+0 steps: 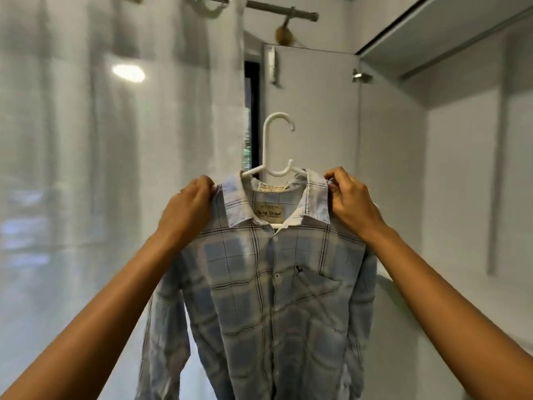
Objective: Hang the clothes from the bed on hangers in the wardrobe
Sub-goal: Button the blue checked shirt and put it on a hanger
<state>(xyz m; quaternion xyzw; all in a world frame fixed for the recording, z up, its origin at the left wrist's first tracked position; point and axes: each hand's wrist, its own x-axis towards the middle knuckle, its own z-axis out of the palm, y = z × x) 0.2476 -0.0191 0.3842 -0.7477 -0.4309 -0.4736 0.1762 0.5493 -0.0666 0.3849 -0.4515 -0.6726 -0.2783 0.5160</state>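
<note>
Both hands grip the shirt (274,284) at centre frame: the left hand (187,203) bunches one shoulder, the right hand (350,202) pinches the other by the collar. The shirt hangs lengthwise downward on a white hanger (274,145), whose hook stands upright between the hands. The wardrobe (461,140) lies to the right of the frame, nearer the right hand; no rail shows.
</note>
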